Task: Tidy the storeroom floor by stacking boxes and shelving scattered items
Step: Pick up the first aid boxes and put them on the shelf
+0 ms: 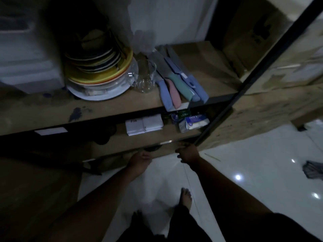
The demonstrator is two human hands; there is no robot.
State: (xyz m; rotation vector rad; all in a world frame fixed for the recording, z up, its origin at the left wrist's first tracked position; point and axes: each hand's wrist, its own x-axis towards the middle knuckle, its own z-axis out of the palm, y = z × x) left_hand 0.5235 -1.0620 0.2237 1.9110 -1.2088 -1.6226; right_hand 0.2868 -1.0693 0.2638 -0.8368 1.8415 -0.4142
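Observation:
I am looking down at a dim wooden shelf unit [122,109]. My left hand [139,159] and my right hand [187,152] both reach to the front edge of the lowest brown board [122,145], fingers curled at that edge. A small dark thing [152,148] lies between them, too dark to name. Whether either hand grips anything is unclear. On the shelf above are two white boxes [144,126] and a face mask pack [195,122].
The upper shelf holds stacked plates [97,70], a glass mug [145,77] and pastel-handled knives [176,84]. A black post [244,84] slants past a cardboard box [262,116]. A grey cloth [312,169] lies on the white tile floor; my bare foot [186,196] stands below.

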